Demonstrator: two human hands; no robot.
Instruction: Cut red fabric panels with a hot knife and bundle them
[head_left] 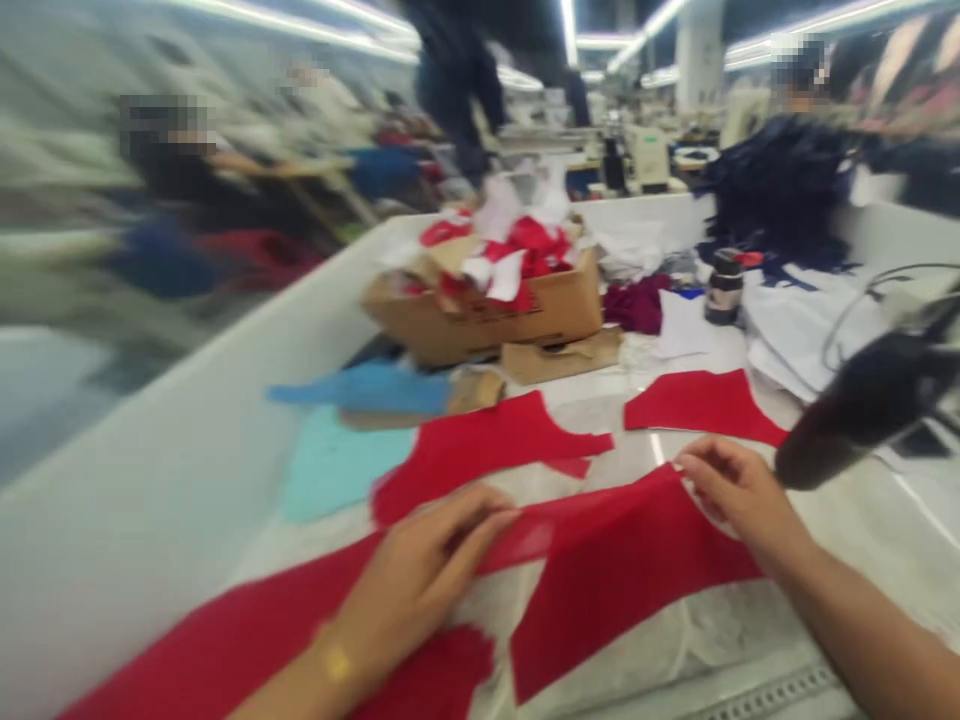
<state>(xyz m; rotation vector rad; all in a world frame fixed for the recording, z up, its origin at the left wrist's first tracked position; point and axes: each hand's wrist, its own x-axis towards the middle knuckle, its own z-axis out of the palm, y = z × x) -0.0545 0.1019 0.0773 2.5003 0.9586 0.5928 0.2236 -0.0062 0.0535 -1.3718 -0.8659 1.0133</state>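
Two hands (420, 585) (739, 490) pinching one red fabric piece (622, 550), two more red pieces (487, 455) (701, 405) beyond

From here I see bright red cut fabric panels (622, 570) on thin white paper (720, 630), a pale turquoise cloth piece (337, 465), a mid-blue fabric strip (367, 390), a plain brown cardboard box (480, 320) holding red and white scraps (517, 255), and a dark maroon fabric bundle (637, 303).

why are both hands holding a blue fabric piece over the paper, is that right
No, it is red, not blue: the head view shows the left hand and right hand holding a red fabric piece over the paper.
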